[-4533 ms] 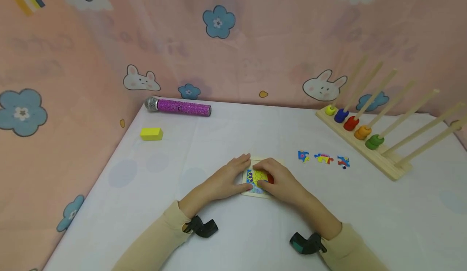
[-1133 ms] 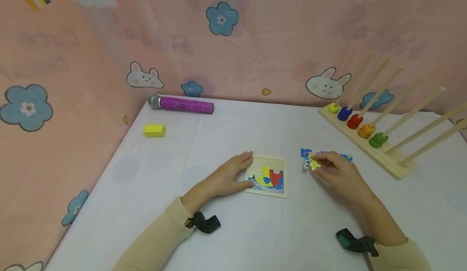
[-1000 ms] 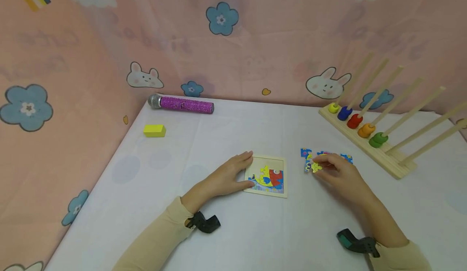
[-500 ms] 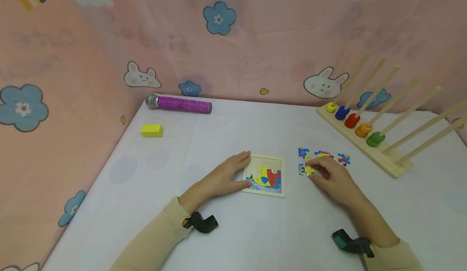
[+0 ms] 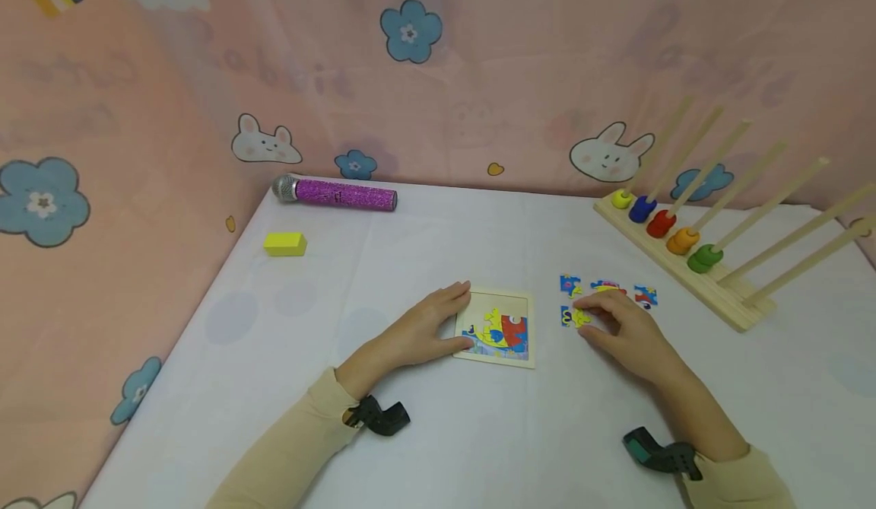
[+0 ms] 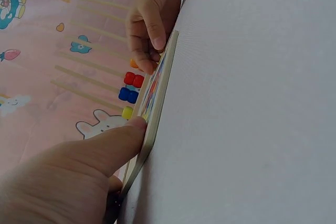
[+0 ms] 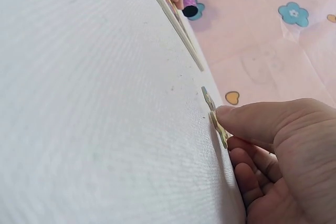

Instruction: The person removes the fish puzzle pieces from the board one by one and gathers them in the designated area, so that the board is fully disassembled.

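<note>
A square wooden jigsaw board (image 5: 497, 362) lies on the table, with coloured pieces in its lower part and bare wood above. My left hand (image 5: 414, 330) holds its left side, thumb on the lower edge and fingers at the top corner; the left wrist view shows the thumb (image 6: 118, 142) on the rim. To the right, my right hand (image 5: 630, 334) pinches a yellow puzzle piece (image 5: 581, 317) between thumb and index finger, down at the table. A blue puzzle piece (image 5: 566, 316) touches it on the left. The right wrist view shows both low over the cloth.
Behind the right hand lie three puzzle pieces: a blue one (image 5: 569, 285), a red-yellow one (image 5: 607, 287) partly hidden, and another (image 5: 645, 296). A wooden bead rack (image 5: 684, 265) stands at right. A purple microphone (image 5: 342, 195) and a yellow block (image 5: 285, 244) lie at back left.
Earlier my right hand was over the board, which held more pieces. It has since moved right with the yellow and blue pieces, then slightly left and nearer. The left hand stays put.
</note>
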`<state>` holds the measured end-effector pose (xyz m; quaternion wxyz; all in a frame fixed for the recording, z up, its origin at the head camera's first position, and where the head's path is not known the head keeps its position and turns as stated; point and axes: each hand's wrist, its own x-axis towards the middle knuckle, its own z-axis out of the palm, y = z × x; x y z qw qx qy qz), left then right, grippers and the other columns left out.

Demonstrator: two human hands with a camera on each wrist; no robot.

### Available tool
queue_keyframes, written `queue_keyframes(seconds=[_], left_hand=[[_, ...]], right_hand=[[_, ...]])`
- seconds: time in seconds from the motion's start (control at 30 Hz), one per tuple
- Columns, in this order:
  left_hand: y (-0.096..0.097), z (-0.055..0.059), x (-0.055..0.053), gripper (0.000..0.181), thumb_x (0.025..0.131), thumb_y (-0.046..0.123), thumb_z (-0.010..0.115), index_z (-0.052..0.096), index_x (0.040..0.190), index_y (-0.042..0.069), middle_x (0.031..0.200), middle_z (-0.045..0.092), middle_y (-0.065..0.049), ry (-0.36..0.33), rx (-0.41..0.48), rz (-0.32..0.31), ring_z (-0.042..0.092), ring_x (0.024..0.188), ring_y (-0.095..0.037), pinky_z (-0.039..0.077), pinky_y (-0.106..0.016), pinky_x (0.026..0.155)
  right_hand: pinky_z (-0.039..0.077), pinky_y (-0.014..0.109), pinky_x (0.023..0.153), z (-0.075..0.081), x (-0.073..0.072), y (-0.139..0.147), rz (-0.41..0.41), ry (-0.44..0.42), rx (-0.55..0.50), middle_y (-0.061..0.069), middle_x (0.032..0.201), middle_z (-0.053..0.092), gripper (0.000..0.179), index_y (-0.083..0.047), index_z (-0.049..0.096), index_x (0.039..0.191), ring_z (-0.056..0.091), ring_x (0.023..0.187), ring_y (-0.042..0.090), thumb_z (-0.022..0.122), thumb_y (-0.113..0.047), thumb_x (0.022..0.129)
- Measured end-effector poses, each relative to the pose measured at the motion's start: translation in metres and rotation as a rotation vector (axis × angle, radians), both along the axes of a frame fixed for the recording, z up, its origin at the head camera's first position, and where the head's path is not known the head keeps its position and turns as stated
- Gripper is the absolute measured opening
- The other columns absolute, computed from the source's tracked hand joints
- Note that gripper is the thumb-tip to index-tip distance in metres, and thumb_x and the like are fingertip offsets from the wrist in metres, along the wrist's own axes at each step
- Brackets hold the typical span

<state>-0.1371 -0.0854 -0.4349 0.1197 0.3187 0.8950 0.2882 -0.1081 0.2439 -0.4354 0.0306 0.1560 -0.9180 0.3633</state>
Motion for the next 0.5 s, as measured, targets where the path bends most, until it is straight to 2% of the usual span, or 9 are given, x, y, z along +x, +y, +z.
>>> queue_keyframes(seconds=[0.17,0.37,0.5], left_hand=[[0.0003,-0.0017,-0.0003,0.078,0.086,0.039,0.068,0.034,0.146,0.004,0.157,0.023,-0.003,0.005,-0.004,0.001,0.020,0.145,-0.018,0.021,-0.035,0.119],[-0.0007,-0.0034,-0.0004,0.078,0.086,0.040,0.068,0.034,0.146,0.004,0.157,0.023,-0.004,0.009,-0.004,-0.001,0.020,0.145,-0.018,0.020,-0.035,0.119],[-0.0011,-0.0036,-0.0008,0.078,0.086,0.041,0.067,0.034,0.146,0.003,0.157,0.023,-0.004,0.018,-0.009,-0.009,0.020,0.145,-0.018,0.019,-0.035,0.119]], right_hand=[[0.030,-0.005,0.086,-0.0001,0.0009,-0.0001,-0.021,-0.002,-0.018,0.010,0.113,0.060,0.031,-0.007,0.062,0.115,0.047,0.100,-0.001,0.070,-0.015,0.086],[0.026,-0.007,0.088,0.0022,0.0015,-0.0025,-0.033,-0.013,-0.018,0.012,0.117,0.060,0.038,-0.005,0.058,0.121,0.054,0.107,0.023,0.069,-0.018,0.087],[0.024,-0.007,0.089,0.0057,0.0031,-0.0055,-0.033,-0.005,-0.017,0.013,0.119,0.060,0.042,-0.004,0.057,0.124,0.053,0.110,0.029,0.070,-0.018,0.087]])
